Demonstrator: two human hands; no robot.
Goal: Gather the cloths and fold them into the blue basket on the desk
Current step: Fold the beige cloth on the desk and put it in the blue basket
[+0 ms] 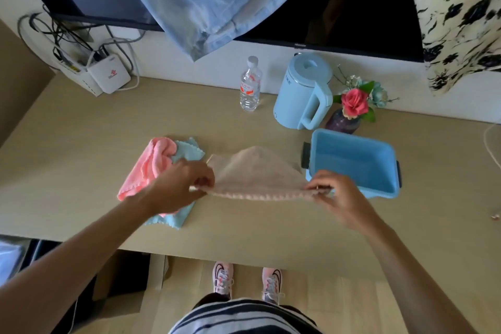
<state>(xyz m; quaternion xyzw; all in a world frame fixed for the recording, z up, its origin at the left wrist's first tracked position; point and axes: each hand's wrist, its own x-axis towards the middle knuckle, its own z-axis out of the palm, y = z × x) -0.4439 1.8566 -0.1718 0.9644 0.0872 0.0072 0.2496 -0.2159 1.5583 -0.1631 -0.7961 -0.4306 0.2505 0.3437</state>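
A beige cloth (pixel 256 171) is stretched between both hands just above the desk (pixel 81 144). My left hand (pixel 176 187) pinches its near left corner and my right hand (pixel 333 192) pinches its near right corner; the far part sags toward the desk. To the left lies a crumpled pink cloth (pixel 151 168) on top of a light blue cloth (pixel 187 150), partly hidden by my left hand. The blue basket (pixel 352 160) stands on the desk just right of the beige cloth, with nothing visible inside it.
Behind the basket stand a light blue kettle (pixel 303 92), a water bottle (pixel 250 84) and a vase of flowers (pixel 352 108). A router with cables (pixel 108 76) sits at the back left. A blue garment (pixel 211 0) and a patterned one (pixel 461 13) hang over the screen.
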